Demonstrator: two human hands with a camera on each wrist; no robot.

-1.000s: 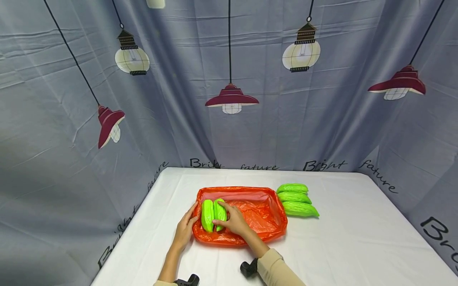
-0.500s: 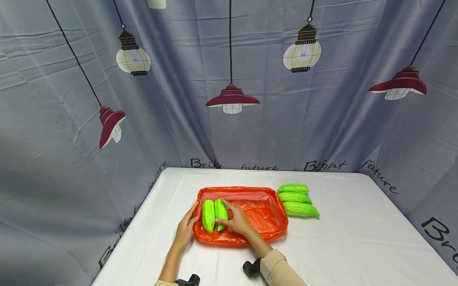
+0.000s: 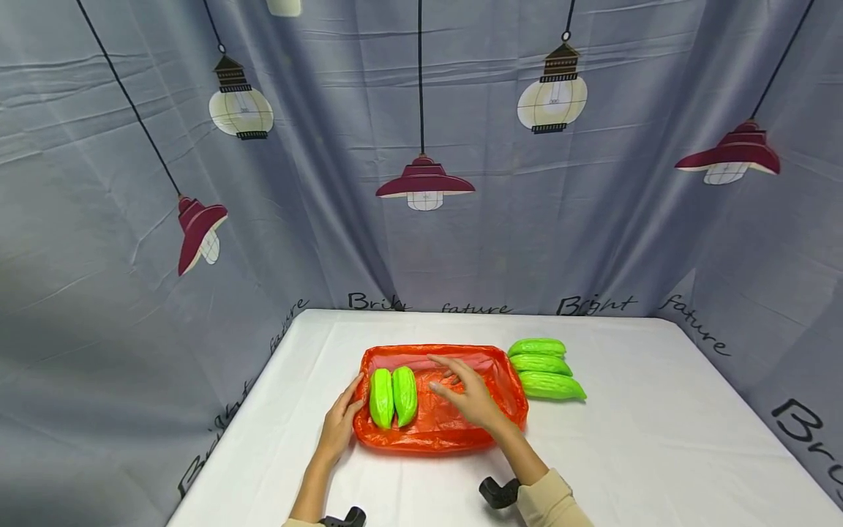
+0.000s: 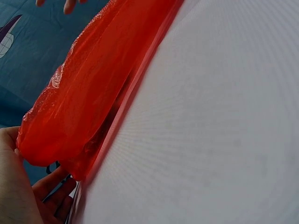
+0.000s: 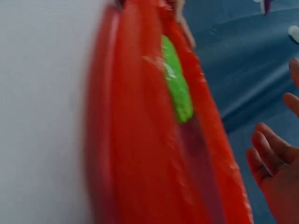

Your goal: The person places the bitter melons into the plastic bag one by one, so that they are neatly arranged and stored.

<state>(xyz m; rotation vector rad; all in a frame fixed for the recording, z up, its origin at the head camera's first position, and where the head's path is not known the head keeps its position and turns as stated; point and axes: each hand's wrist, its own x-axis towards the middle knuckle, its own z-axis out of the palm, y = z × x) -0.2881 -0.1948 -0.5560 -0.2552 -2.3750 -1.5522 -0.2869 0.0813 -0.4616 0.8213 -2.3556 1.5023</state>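
A right hand (image 3: 469,396), fingers spread and grasping nothing, hovers over a basket (image 3: 428,441) lined in red plastic on a white table (image 3: 632,432). A left hand (image 3: 339,417), unclenched, rests its fingers against the basket's wall at nine o'clock. Inside, toward the same nine o'clock end, two green vegetables lie side by side, their lengths running from twelve to six: one (image 3: 381,399) nearer the left hand, the other (image 3: 405,396) nearer the right, whose fingertips are apart from it. Outside the basket, between two and three o'clock, three more green vegetables (image 3: 541,364) lie just beside the rim in a close row. At twelve o'clock, beyond the table, hangs a gray-blue curtain (image 3: 316,241) printed with lamps.
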